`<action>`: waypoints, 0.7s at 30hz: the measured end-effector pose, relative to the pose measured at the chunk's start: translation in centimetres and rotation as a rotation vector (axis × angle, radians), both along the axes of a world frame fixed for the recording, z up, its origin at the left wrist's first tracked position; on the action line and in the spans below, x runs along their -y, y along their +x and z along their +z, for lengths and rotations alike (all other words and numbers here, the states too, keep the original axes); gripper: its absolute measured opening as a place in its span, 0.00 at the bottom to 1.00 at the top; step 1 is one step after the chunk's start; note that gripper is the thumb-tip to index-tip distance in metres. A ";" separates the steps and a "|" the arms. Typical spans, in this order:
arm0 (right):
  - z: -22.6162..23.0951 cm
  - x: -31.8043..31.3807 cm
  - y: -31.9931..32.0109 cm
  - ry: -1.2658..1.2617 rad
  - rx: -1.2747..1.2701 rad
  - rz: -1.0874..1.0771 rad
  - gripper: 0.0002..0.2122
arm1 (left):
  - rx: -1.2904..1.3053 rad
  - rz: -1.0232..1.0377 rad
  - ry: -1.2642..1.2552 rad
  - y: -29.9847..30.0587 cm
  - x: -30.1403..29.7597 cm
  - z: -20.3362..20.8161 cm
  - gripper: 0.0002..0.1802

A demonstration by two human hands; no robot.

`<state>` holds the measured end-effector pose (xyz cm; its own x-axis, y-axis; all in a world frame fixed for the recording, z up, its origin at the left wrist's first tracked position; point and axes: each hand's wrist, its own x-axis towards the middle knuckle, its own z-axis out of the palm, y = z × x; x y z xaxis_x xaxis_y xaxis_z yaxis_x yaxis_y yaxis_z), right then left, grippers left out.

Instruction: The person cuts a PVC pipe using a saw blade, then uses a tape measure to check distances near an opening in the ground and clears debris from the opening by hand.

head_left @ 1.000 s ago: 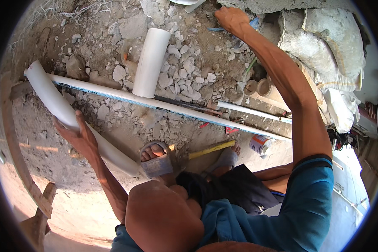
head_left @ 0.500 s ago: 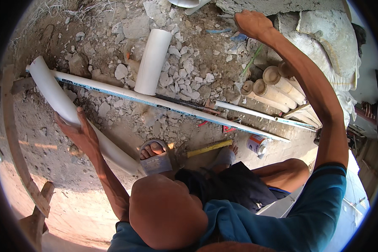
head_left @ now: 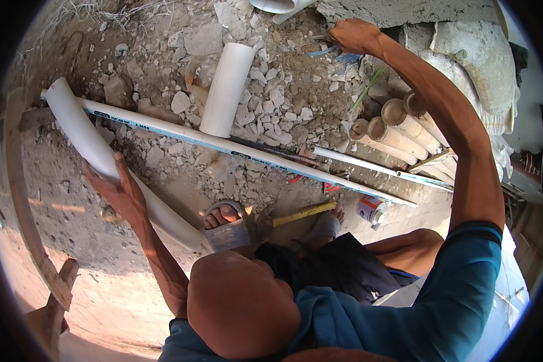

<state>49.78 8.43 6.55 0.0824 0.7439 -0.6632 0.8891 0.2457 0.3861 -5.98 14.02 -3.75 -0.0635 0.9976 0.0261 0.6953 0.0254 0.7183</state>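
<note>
Our left hand [head_left: 117, 187] curls round a thick white pipe [head_left: 160, 210] at nine o'clock, thumb on one side and fingers on the other; our right hand [head_left: 355, 36] stretches out to one o'clock, closed like a fist near a grey concrete edge [head_left: 398, 12], and we cannot tell what, if anything, it grips. Over the last second the right hand shifts a little clockwise and then comes part of the way back; its forearm swings clear of the tan tubes [head_left: 396, 143] at two o'clock, while the left hand keeps its place; we judge from this that the left hand only steadies the pipe, and that the busy side of the work is at the right hand.

The thick pipe runs from ten o'clock down to eight, its far end crossing over a long slim pipe [head_left: 193, 139] and its near end just beside a sandalled foot [head_left: 226, 232]; the slim pipe slants from ten o'clock to just past three; at eleven a short white pipe [head_left: 226, 90] lies among pale rubble [head_left: 276, 95]. Between three and four we see a can [head_left: 370, 208]; a yellow bar [head_left: 303, 215] lies between four and five; farther out, pale sacks [head_left: 479, 60] are heaped at two, and a wooden strip [head_left: 25, 211] stands out at nine.
</note>
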 end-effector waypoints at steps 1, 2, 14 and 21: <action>1.1 0.7 -0.5 -0.014 -0.026 -0.010 0.08 | 0.020 -0.003 -0.018 0.0 0.3 0.3 0.52; 2.6 1.1 -1.8 -0.111 -0.033 0.002 0.09 | 0.050 -0.003 -0.026 0.3 0.3 0.5 0.52; 0.4 -2.0 -4.1 0.249 0.123 -0.069 0.10 | 0.033 0.006 -0.011 0.0 0.1 0.4 0.52; -5.5 -3.7 -3.0 0.076 0.061 0.027 0.09 | 0.084 0.031 -0.063 0.3 0.2 0.9 0.52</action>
<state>46.79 12.09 1.02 0.0999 0.7944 -0.5992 0.8566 0.2377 0.4580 -5.70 13.81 -2.83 -0.0936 0.9947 -0.0429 0.6312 0.0926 0.7701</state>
